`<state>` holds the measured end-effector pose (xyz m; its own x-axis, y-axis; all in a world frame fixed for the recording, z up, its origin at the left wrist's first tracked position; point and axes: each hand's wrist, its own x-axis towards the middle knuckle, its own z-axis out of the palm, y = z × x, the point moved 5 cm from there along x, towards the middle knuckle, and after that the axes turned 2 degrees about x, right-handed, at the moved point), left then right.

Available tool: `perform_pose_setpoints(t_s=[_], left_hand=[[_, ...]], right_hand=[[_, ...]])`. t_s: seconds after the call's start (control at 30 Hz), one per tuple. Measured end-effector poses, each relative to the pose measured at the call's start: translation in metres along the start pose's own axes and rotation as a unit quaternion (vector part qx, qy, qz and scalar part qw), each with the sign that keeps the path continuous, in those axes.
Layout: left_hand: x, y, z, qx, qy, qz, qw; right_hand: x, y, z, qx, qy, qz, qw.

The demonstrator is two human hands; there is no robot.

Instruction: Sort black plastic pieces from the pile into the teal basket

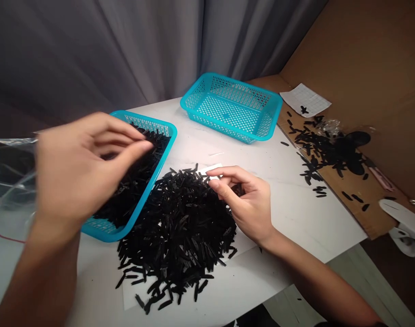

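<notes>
My left hand [81, 165] is raised over the blue basket [152, 179] on the left, thumb and fingers brought together in a pinch. Blur and the dark strips behind hide what its fingertips hold, if anything. Inside that basket lie many small black strips [128, 193]. Against its side, a large pile of similar black pieces [180, 227] spreads over white paper [243, 247]. At the pile's right edge, my right hand [246, 200] hovers with thumb and forefinger nearly meeting. I cannot make out anything between them.
Behind the pile stands a second blue basket [227, 111] with its bottom showing. To the right, cardboard [357, 213] carries scattered black pieces, a gridded paper [306, 100] and a pink-handled tool [381, 177]. Clear plastic [12, 181] lies at left; a grey curtain [152, 45] hangs behind.
</notes>
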<state>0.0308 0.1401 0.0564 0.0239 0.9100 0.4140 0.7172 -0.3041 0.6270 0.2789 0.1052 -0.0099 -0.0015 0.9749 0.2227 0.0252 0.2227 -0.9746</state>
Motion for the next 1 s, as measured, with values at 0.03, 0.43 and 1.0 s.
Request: perform_pose_setpoints(t_s=[0.03, 0.43, 1.0], left_hand=[[-0.002, 0.008, 0.01, -0.01, -0.031, -0.009, 0.999], [-0.024, 0.043, 0.058, -0.135, -0.155, -0.028, 0.978], [-0.022, 0.059, 0.05, -0.042, -0.138, 0.199, 0.969]], right_hand=[[-0.001, -0.001, 0.001, -0.011, -0.001, -0.015, 1.0], [-0.007, -0.013, 0.001, -0.126, -0.008, -0.146, 0.981], [-0.007, -0.015, -0.006, -0.126, 0.025, -0.125, 0.984]])
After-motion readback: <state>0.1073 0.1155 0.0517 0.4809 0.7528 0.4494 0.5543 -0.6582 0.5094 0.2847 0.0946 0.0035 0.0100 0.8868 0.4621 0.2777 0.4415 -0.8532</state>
